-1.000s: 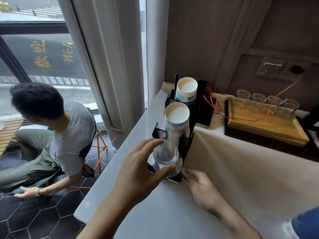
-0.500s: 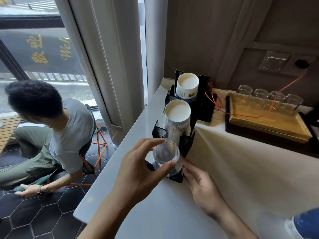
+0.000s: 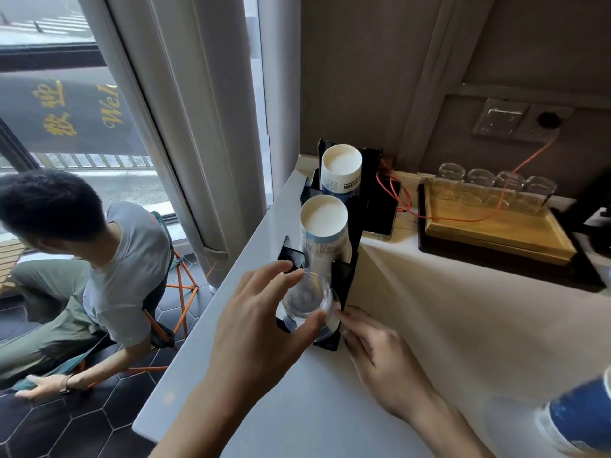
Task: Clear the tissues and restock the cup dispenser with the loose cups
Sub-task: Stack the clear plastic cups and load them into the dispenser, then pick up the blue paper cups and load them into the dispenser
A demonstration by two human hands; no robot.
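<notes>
"Where was the clear cup [image 3: 307, 300] when you looked?"

"At the near end of the black cup dispenser [image 3: 347, 259], in its front slot. The left hand [image 3: 261, 328] was pinching it, thumb on the near rim and fingers curled over the far side."

"And the other hand?"

"The right hand [image 3: 380, 352] lay on the bench [image 3: 297, 408] just right of the dispenser's near corner, fingers loosely spread and holding nothing, the fingertips touching the base."

"What else sat in the dispenser?"

"Two stacks of paper cups. One stack [image 3: 325, 226] stood right behind the clear cup, the second stack [image 3: 342, 170] behind that, both white on top with blue print on the sides."

"Anything beside it?"

"A wooden tray [image 3: 496, 233] to the dispenser's right, well apart, with four glass tumblers [image 3: 496, 186] in a row along its far edge. An orange cable [image 3: 463, 216] ran across it. A seated person [image 3: 99, 259] was off to the dispenser's left, below the bench, by the window."
</notes>
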